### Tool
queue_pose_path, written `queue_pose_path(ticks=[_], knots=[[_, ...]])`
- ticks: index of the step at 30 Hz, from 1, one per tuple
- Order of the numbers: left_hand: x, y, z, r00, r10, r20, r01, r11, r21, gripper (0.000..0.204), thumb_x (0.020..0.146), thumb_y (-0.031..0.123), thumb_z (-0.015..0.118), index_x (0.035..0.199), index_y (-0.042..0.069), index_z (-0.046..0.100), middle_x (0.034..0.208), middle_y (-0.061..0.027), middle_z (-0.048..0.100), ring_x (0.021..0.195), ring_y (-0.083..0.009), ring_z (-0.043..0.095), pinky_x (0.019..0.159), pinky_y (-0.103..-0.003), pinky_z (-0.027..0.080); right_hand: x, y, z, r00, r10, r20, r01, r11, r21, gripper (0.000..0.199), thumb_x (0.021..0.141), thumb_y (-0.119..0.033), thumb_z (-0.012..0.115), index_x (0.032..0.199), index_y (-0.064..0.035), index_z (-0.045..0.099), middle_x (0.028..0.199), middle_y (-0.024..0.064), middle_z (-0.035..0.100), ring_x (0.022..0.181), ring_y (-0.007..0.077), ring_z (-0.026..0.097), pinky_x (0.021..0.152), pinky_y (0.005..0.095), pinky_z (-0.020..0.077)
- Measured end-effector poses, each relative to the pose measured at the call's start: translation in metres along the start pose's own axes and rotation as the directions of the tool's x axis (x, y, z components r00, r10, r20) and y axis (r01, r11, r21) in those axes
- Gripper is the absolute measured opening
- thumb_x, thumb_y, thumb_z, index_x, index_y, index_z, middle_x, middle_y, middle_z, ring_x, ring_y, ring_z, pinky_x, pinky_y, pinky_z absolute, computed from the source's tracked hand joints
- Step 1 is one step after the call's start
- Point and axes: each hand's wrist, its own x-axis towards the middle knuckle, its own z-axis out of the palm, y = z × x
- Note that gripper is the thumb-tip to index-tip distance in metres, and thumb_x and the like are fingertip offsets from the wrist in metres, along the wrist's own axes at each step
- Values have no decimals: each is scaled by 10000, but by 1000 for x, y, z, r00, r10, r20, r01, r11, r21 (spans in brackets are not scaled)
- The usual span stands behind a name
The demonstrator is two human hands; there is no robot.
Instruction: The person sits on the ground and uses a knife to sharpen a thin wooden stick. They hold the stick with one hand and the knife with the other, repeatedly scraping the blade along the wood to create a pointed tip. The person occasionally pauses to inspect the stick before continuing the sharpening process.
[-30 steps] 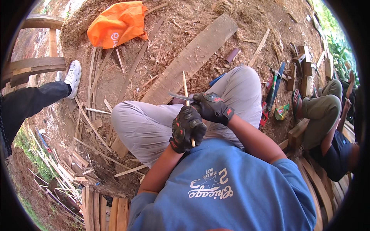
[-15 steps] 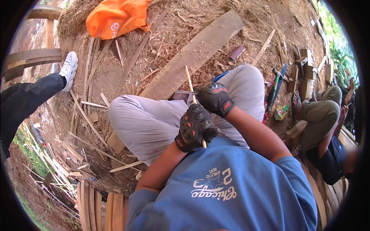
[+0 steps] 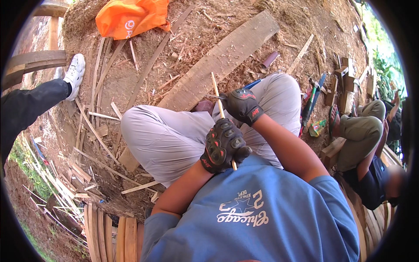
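Note:
Both of my hands wear black padded gloves with red marks. My left hand [image 3: 223,146] is closed round a thin, pale wooden stick [image 3: 214,85], whose far end points away from me and whose near end pokes out by my shirt. Just beyond it, my right hand [image 3: 242,105] is closed on a knife with a narrow metal blade [image 3: 214,96]. That blade lies across the stick, between its far tip and my left hand. The knife's handle is hidden in my right glove.
Beyond my crossed legs lies a wide plank [image 3: 222,56] strewn with shavings. An orange bag [image 3: 133,17] lies far left, near another person's white shoe [image 3: 76,76]. Green and black tools [image 3: 312,102] rest right of my knee. Another person [image 3: 364,135] sits at the right.
The knife blade has shifted along the stick toward its far tip, and my right hand has moved slightly away from me. My left hand keeps its grip with little movement.

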Motion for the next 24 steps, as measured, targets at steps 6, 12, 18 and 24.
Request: queue_pose_path(ticks=[6,12,18,24], knots=[[-1,-2,1,999,4,-49,-4,1000,-6,256,938,294,662,736,156,589,788,-70,596,773,-321,618,776,-496,513,-14,-10,-11,996,-77,-34,77,997,3,265,989,-314,570,978,-116,746,809,139,723,743,354,712,660,504,548],[-4,-3,4,999,6,-53,-6,1000,-2,229,936,279,655,755,155,588,814,-79,593,801,-329,620,791,-509,516,-29,-16,-13,998,-64,-16,63,996,-59,242,958,-290,584,1050,-142,752,806,129,727,726,341,721,665,488,564],[0,-4,-5,998,61,-33,-61,998,-3,186,885,249,704,795,139,584,830,-81,605,825,-330,609,846,-505,520,-24,-24,-14,987,-78,-138,81,997,13,243,977,-285,559,960,-134,749,794,134,724,714,350,707,668,495,558],[-1,-2,3,999,34,2,-34,999,21,191,877,260,686,749,160,587,772,-65,575,776,-316,607,805,-507,521,-1,9,14,998,29,-59,-32,998,-52,384,1091,-353,445,943,-107,700,748,159,677,700,398,666,666,538,512]])
